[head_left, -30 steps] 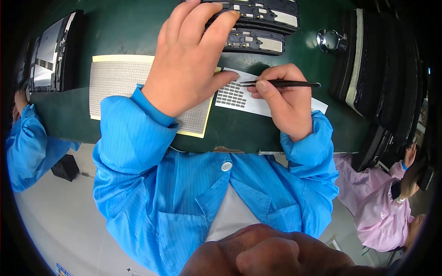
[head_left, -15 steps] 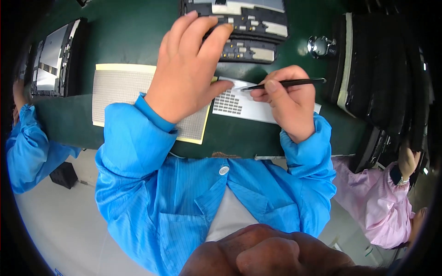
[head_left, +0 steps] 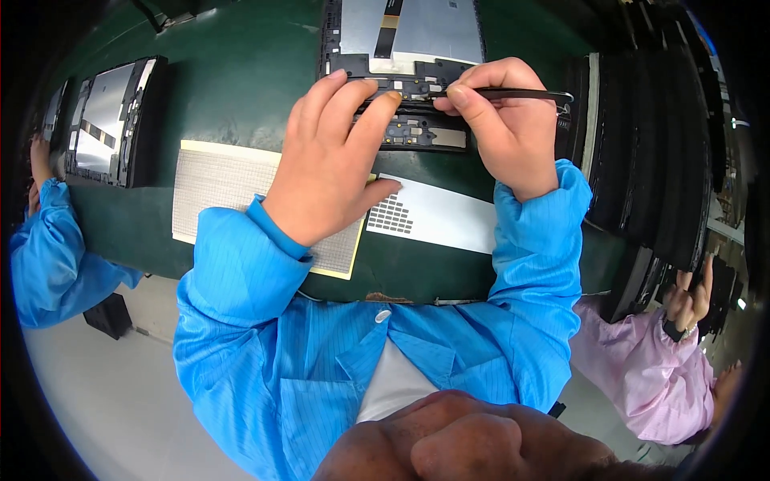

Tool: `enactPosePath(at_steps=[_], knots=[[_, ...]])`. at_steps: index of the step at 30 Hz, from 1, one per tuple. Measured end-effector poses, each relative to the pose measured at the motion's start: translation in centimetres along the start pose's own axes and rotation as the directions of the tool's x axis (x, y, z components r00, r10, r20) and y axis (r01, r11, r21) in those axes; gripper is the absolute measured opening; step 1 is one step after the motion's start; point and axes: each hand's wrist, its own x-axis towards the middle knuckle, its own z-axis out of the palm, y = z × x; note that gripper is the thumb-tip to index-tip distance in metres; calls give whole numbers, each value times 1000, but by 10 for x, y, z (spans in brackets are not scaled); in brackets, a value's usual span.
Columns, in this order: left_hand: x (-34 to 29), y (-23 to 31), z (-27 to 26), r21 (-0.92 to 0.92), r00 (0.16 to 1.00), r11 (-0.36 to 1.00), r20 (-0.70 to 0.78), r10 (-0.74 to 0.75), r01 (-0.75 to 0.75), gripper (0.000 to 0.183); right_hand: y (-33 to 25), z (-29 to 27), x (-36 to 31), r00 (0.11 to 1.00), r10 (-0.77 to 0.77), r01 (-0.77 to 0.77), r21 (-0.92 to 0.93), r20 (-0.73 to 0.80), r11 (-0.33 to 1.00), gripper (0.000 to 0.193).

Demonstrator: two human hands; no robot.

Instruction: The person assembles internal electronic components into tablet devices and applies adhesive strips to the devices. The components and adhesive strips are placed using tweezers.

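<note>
A black tablet-like device assembly [head_left: 449,36] with a silver panel lies at the far middle of the table, its near end lined with small parts. My right hand [head_left: 513,132] pinches black tweezers [head_left: 525,93], their tip down at that near end. My left hand [head_left: 325,164] is open, its fingers spread toward the same end, its thumb over the edge of a white sheet [head_left: 453,216]. Rows of small dark rectangular pieces [head_left: 389,215] cover the left part of this sheet. Partly under my left forearm is a beige gridded sheet [head_left: 224,188] with yellow edges.
Another silver-and-black device assembly [head_left: 104,120] stands on the green table [head_left: 241,88] at the left. Tall stacked black slabs [head_left: 650,160] are on the right. A co-worker's blue sleeve [head_left: 68,252] shows at the left, another's pink sleeve [head_left: 642,377] at the right.
My right hand has carried the tweezers up from the white sheet to the device assembly's near end. The left hand keeps its spread pose; the whole view has shifted a little.
</note>
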Motion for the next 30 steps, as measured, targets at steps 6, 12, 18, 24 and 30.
enactPosePath(at_steps=[6,12,18,24,30], knots=[[2,0,0,4,1000,1000,13,-16,16,87,2,0,3,1000,-20,20,-40,2,999,11],[2,2,0,1,1000,1000,8,-12,12,86,3,0,1,999,-33,32,-64,-7,997,12],[0,3,0,3,1000,1000,4,-4,4,86,2,0,-2,999,-33,32,-82,-8,996,13],[-2,3,3,3,1000,1000,-24,-19,19,86,3,4,-8,990,-142,141,-225,14,964,15],[-2,-4,3,-12,1000,1000,-15,-2,2,84,-12,10,-29,954,-276,277,-7,-117,961,21]])
